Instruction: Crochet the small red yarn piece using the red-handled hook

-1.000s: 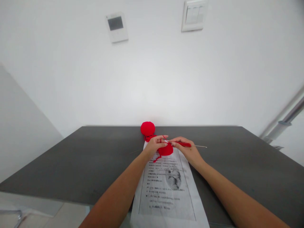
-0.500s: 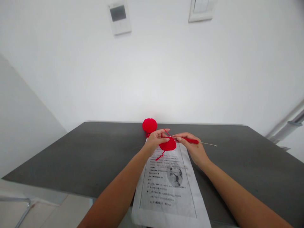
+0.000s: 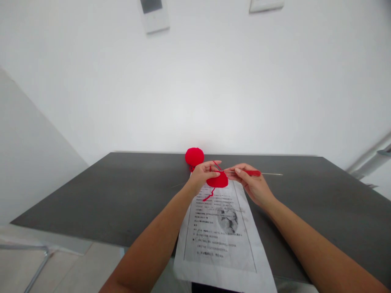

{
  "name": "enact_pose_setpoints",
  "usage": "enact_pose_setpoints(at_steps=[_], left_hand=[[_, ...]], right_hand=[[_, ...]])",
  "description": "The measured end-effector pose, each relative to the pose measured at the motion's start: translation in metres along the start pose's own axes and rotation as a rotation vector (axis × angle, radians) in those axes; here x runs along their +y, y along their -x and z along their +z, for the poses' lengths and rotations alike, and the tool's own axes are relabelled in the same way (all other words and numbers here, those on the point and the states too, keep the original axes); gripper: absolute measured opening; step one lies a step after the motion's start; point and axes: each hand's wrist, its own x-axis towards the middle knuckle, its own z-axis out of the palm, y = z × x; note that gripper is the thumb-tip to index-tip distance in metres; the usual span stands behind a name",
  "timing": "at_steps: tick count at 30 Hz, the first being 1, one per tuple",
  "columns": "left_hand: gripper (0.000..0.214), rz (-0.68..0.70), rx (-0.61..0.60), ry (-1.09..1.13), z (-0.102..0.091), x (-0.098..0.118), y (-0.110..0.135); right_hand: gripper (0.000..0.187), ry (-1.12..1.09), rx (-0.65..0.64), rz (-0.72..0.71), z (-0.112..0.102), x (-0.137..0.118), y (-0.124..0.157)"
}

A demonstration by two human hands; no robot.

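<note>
My left hand (image 3: pixel 203 176) pinches a red knitted piece (image 3: pixel 218 180) between thumb and fingers, with red yarn looped over its raised forefinger. A short yarn tail (image 3: pixel 209 197) dangles below the piece. Closed around a thin metal knitting needle (image 3: pixel 273 174), my right hand (image 3: pixel 249 181) meets the piece's right edge. Red material (image 3: pixel 253 173) surrounds part of that needle beside the right hand; whether it is knitting or a handle I cannot tell. Another thin needle end (image 3: pixel 177 186) sticks out left of the left wrist. Behind the left hand rests a ball of red yarn (image 3: pixel 194 156).
A printed sheet (image 3: pixel 214 244) with text and a dark oval picture lies under my hands, reaching over the front edge of the dark table (image 3: pixel 137 195). A white wall (image 3: pixel 195 81) rises behind. Metal tubing (image 3: pixel 39 268) shows at lower left.
The view has tilted down slightly, so the wall devices sit higher. The right hand's needle has swung to nearly level. Both hands keep their holds.
</note>
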Motion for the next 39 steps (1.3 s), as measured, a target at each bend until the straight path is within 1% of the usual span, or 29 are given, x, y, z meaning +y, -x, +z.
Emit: enact_pose_setpoints(at_steps=[4,9,13,17,23,25,29,31,34,39], left_hand=[[0.045,-0.011,-0.019,0.046,-0.001,0.000,0.000],[0.044,-0.023,-0.029,0.046,-0.003,0.000,-0.001],[0.044,-0.024,-0.031,0.005,-0.004,0.001,0.000],[0.046,-0.018,-0.030,-0.039,-0.004,0.001,0.001],[0.046,0.051,-0.022,-0.044,-0.003,0.001,0.001],[0.047,0.064,-0.022,-0.025,-0.002,0.002,0.001],[0.048,0.078,-0.045,0.043,0.000,0.005,0.003],[0.048,0.071,-0.063,0.077,0.001,0.006,0.003],[0.049,0.051,-0.085,0.104,0.002,0.007,0.003],[0.048,0.063,-0.089,0.095,0.003,0.008,0.005]], right_hand=[[0.025,-0.029,-0.042,-0.002,0.000,-0.001,0.000],[0.025,0.005,-0.076,0.002,-0.002,-0.005,0.001],[0.023,0.063,-0.099,-0.004,-0.005,-0.007,0.002],[0.020,0.159,-0.139,-0.060,-0.007,-0.010,0.002],[0.022,0.312,-0.125,-0.109,-0.006,-0.017,0.005],[0.022,0.267,-0.111,-0.108,-0.005,-0.017,0.005],[0.020,0.012,-0.086,-0.071,0.001,-0.015,0.006],[0.020,-0.056,-0.078,-0.064,0.003,-0.013,0.006],[0.015,-0.046,-0.060,-0.110,0.005,-0.010,0.007],[0.009,0.070,-0.053,-0.213,0.002,-0.003,0.008]])
